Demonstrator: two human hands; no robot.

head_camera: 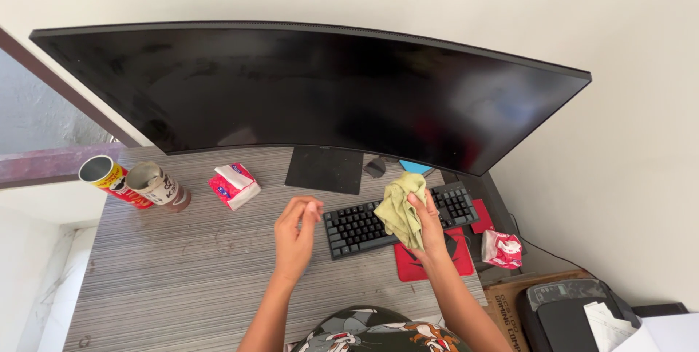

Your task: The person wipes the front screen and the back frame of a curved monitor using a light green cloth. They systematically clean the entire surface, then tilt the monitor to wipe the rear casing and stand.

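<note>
Head view: the right hand [428, 227] is gripping a bunched green cloth [401, 210] over the keyboard [364, 227] near the desk's [182, 272] right edge. The left hand [295, 239] is hovering empty, fingers loosely curled, mid-desk. Two cans [135, 182] are standing at the left edge, below the monitor [306, 90].
</note>
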